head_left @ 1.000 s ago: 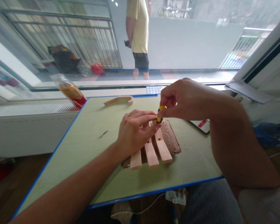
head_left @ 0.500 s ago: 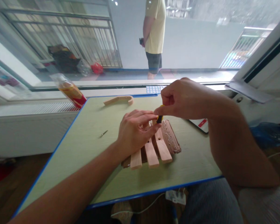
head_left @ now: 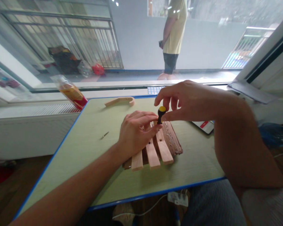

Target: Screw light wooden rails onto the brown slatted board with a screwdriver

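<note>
A short screwdriver (head_left: 160, 113) with a black and yellow handle stands nearly upright over the wooden pieces; its tip is hidden. My left hand (head_left: 138, 133) pinches its lower part between thumb and fingers and rests across the wood. My right hand (head_left: 176, 100) is open around the handle's top, fingers apart, the thumb close beside it. Under my left hand lie several pale curved wooden pieces with holes, among them a right-hand piece (head_left: 165, 151) and a middle piece (head_left: 153, 158). They rest on a brown, pitted board (head_left: 173, 138).
A loose hooked wooden piece (head_left: 120, 100) lies at the table's back. A small metal bit (head_left: 105, 134) is on the left. Beyond my right wrist sits a flat device with a red label (head_left: 204, 125). A bottle (head_left: 72, 92) leans by the sill; a person (head_left: 173, 37) stands outside the window.
My right hand's fingers have opened off the screwdriver handle, exposing its yellow top. My left hand has stayed nearly still. The person outside has shifted right.
</note>
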Motion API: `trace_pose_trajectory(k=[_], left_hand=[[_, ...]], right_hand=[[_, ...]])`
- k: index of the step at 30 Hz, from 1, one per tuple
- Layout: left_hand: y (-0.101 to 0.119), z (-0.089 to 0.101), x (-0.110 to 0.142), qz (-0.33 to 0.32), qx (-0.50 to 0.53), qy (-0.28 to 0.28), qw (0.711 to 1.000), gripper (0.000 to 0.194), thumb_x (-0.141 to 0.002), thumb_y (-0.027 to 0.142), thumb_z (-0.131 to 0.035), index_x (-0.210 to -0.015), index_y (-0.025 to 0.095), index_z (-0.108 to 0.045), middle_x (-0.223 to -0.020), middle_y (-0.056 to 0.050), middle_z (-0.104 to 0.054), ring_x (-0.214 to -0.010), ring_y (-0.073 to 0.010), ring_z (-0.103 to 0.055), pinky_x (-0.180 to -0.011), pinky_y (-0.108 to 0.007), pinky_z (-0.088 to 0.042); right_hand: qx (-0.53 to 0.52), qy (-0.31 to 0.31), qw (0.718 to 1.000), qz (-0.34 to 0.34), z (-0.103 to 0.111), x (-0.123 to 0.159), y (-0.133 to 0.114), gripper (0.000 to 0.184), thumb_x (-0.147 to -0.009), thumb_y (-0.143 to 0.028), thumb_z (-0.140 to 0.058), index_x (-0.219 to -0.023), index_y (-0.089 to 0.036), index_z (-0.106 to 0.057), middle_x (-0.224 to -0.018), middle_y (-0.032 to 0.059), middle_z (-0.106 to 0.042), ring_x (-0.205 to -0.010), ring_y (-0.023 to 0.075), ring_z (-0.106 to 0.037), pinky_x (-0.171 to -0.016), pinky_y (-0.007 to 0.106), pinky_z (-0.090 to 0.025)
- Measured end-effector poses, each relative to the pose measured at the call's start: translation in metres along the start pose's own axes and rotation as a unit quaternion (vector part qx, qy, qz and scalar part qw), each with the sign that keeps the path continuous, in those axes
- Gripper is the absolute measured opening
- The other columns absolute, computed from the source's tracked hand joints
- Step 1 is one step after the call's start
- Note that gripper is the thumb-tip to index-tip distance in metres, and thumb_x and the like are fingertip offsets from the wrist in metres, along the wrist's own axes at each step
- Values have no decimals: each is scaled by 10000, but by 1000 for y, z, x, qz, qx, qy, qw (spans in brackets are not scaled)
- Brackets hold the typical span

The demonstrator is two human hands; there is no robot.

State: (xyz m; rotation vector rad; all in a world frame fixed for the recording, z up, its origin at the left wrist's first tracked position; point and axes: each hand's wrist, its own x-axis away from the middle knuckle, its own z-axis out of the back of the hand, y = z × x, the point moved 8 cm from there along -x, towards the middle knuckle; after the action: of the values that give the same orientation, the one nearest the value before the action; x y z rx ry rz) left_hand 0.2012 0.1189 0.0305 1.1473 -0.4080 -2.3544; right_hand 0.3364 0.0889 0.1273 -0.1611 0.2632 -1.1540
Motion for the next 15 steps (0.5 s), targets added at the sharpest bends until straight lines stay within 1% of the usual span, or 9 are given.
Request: trace_pose_trajectory(k=[2, 4, 7, 11, 15], left_hand=[[0, 0, 0, -1, 2, 2, 1000, 191, -896, 383, -838, -1064, 293, -815, -1171, -26, -826, -1093, -249, -746, -998, -484, -552], [0, 0, 0, -1, 3, 2, 1000, 184, -898, 373, -835, -1064, 297, -815, -1179, -27, -826, -1099, -252, -747, -1004, -491, -553], [0, 0, 0, 0, 1, 2, 1000, 180, -896, 372, -834, -1058, 295, -818, -1178, -27, -828, -1096, -253, -749, -1000, -491, -556], [0, -1, 0, 2, 0, 2, 1000, 183, -892, 365, -831, -1058, 288, -821, -1176, -30, -830, -1087, -252, -752, -989, -486, -563], [0, -1, 0, 6, 0, 8, 1000, 194, -890, 361, -831, -1063, 273, -820, -1156, -35, -832, -1072, -249, -753, -977, -478, -569]], right_hand=[[-9, -7, 1000, 24, 0, 1, -2, 250, -830, -319, -731, -1056, -243, -805, -890, 4, -773, -735, 144, -642, -663, 300, -422], [0, 0, 1000, 27, 1, 1, -1, 210, -828, -281, -709, -999, -238, -824, -878, 10, -775, -740, 146, -639, -672, 300, -421], [14, 8, 1000, 16, 1, 0, 0, 229, -808, -279, -714, -1000, -241, -833, -864, 4, -769, -733, 142, -624, -658, 295, -406], [27, 9, 1000, 2, 1, -1, 0, 231, -800, -276, -708, -993, -252, -833, -774, -18, -728, -665, 126, -586, -613, 297, -373], [39, 14, 999, -17, 2, -1, 1, 214, -799, -340, -736, -974, -259, -830, -733, -26, -701, -630, 122, -560, -593, 303, -354]])
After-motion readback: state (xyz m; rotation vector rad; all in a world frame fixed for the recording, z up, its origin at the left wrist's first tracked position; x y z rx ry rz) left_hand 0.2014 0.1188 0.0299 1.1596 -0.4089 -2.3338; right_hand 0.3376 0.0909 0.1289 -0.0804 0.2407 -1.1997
